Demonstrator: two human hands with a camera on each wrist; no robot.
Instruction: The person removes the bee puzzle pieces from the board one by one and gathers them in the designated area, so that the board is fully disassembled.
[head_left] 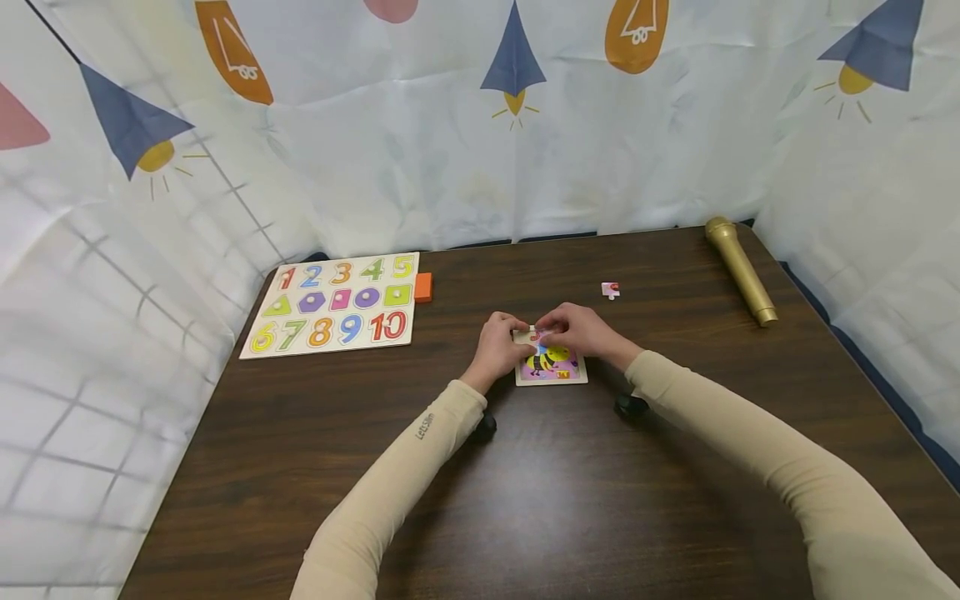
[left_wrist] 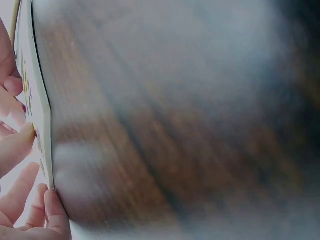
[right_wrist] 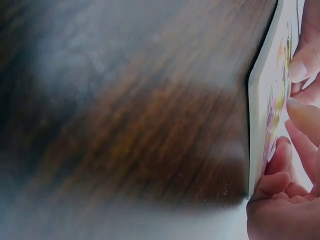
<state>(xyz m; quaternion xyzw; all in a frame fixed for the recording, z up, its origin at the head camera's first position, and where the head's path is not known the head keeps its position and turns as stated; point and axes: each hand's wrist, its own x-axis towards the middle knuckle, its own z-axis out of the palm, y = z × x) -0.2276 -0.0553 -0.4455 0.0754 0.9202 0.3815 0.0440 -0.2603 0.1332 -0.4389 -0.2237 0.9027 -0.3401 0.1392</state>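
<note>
A small square jigsaw puzzle (head_left: 551,371) with a yellow-and-black bee on pink lies in a pale wooden tray on the table. My left hand (head_left: 497,348) grips the tray's left side, thumb over the picture and fingers at the edge. From the upper right my right hand (head_left: 581,331) reaches over the puzzle, its thumb and fingertips on the picture near the top; I cannot tell whether they pinch a piece. The fingertips of both hands nearly meet there, hiding part of the picture. In the right wrist view, the tray (right_wrist: 255,125) shows edge-on beside the curled lower fingers.
One loose pink puzzle piece (head_left: 611,290) lies beyond my right hand. At the left is a number-and-shape board (head_left: 322,312), with an orange block (head_left: 423,287) beside it. A gold microphone (head_left: 742,271) lies at the back right. Printed curtains (head_left: 450,167) border the dark table (head_left: 555,492).
</note>
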